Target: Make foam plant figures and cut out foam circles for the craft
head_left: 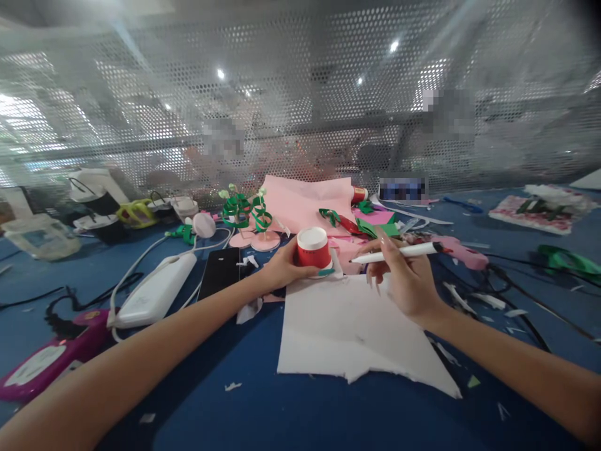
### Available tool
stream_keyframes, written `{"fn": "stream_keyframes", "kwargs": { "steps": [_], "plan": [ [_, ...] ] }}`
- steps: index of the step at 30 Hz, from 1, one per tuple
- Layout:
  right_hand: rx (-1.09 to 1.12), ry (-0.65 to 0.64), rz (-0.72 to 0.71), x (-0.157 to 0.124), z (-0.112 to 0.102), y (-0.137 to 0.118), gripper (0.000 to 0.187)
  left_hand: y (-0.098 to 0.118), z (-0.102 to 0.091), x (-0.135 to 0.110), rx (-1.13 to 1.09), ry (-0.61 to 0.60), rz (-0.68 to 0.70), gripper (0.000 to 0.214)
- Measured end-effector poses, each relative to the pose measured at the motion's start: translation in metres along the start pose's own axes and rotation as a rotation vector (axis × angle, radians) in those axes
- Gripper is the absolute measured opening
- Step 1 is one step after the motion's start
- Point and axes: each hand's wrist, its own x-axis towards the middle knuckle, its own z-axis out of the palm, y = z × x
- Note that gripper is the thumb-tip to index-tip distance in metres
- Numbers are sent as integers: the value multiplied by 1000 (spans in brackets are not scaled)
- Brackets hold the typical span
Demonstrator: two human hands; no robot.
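My left hand [284,266] is wrapped round a small red paper cup [313,248] that stands upside down at the far edge of a torn white sheet [352,332]. My right hand [404,279] pinches a white pen [399,252], held nearly level with its tip pointing left toward the cup. Both hands hover over the top edge of the white sheet, which lies on the blue table [263,401].
Behind the cup lie pink paper [305,203], green paper curls on pink stands [248,216] and green scraps. A pink glue gun [457,254] with cables lies right. A black phone [220,272], white power bank [157,291] and purple device [51,360] lie left. A perforated screen closes the back.
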Motion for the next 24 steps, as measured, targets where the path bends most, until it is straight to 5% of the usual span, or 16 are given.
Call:
{"fn": "stream_keyframes", "kwargs": {
  "steps": [24],
  "plan": [
    [145,55,103,5,0,1,39,7,0,-2,-145,-27,-40,67]
  ]
}}
